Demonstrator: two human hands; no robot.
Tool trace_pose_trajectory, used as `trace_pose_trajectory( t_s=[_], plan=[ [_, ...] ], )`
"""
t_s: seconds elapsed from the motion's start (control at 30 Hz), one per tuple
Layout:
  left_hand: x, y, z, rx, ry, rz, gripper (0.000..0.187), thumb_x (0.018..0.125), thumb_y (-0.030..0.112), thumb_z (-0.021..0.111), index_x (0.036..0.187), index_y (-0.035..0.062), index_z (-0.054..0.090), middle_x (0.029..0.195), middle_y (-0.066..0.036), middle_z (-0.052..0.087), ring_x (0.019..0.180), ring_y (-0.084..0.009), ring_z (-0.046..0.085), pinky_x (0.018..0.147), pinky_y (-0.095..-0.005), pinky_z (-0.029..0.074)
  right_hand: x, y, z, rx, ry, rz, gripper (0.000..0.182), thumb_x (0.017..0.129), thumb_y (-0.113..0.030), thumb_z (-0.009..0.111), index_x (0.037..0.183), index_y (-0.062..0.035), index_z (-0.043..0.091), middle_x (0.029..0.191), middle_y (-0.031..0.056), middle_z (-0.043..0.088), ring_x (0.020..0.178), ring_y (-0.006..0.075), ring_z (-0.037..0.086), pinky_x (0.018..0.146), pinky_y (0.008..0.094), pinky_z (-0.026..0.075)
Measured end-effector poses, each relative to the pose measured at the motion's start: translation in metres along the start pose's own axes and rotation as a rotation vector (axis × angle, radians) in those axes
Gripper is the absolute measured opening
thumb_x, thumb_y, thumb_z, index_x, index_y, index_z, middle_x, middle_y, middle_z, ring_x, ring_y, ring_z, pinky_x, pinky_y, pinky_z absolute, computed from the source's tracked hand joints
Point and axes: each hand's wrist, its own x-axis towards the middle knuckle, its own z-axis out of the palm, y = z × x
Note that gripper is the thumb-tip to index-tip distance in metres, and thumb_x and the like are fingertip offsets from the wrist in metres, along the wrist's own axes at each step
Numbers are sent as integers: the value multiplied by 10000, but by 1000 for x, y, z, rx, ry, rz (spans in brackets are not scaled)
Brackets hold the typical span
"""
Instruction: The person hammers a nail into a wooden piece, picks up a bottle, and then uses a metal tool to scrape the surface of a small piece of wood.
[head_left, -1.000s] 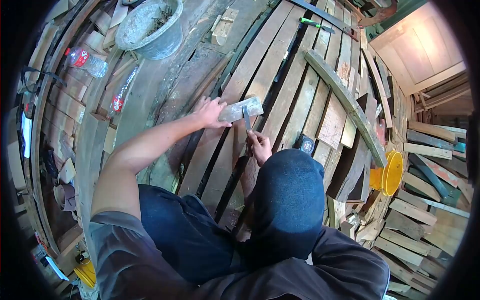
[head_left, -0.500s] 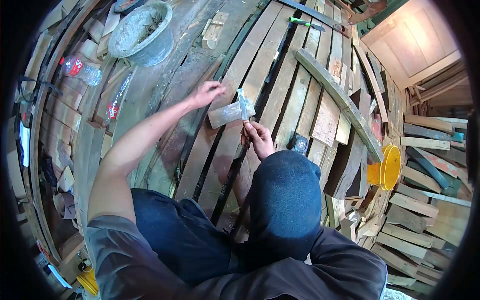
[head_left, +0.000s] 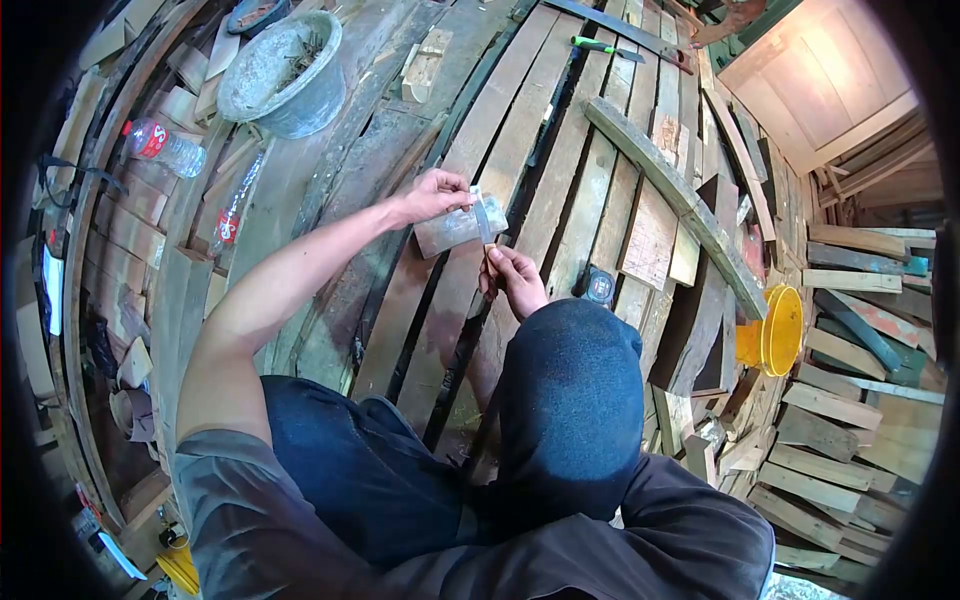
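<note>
Grey stone [head_left: 452,228] — one — pinched in my left hand [head_left: 435,192]. My right hand [head_left: 517,279] grips one chisel [head_left: 484,220] across it — two bottles [head_left: 165,146] nearby.

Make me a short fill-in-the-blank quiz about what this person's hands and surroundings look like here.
1. The left hand grips a flat ____ block.
2. The right hand holds a chisel whose blade lies ____ the block.
3. The bucket at right is ____.
4. The grey basin sits near a plastic ____.

Missing: wooden; across; yellow; bottle
</note>
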Motion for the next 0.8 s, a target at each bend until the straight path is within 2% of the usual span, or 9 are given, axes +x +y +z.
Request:
trace_pose_trajectory(
  t_s=[0.2,0.4,0.5,0.6,0.7,0.8],
  plan=[
    [-3,5,3,49,17,-39,226,912,292,673,861,75,704,761,49,642,695,-26,526,631,-215,398,4,7,-6,-156,4,15,297,1019,-283,499,873,-40,584,690,45,603,584,109,565,533,245,443],
    [3,-6,-3,71,-12,-31,198,915,254,656,890,71,729,802,25,685,733,-39,561,675,-221,420,3,7,-9,-158,39,32,287,1016,-276,509,894,-29,592,702,52,621,612,115,594,538,248,447],
    [2,-7,-3,49,-18,-39,185,913,233,649,898,68,732,811,18,691,751,-43,573,693,-221,426,4,12,-7,-115,82,-21,332,1002,-311,539,861,-19,609,646,49,632,508,80,541,471,227,400],
    [3,-7,-4,59,-24,-24,188,914,232,647,897,65,730,810,19,690,751,-45,574,695,-221,430,4,11,-10,-154,47,-2,282,1012,-273,518,895,-28,594,681,47,611,610,116,589,541,253,445],
    [2,-5,-5,54,-27,-5,186,915,231,645,904,66,730,812,18,691,754,-46,577,698,-223,433,3,7,-7,-170,60,17,287,1013,-271,509,871,-34,582,668,48,596,596,116,573,533,252,431],
    [2,-6,-5,35,-21,-14,190,912,243,651,913,69,728,814,18,690,747,-45,572,696,-222,432,2,3,-3,18,57,49,286,1008,-278,492,855,-46,560,670,60,585,574,151,558,535,284,431]
  ],
)
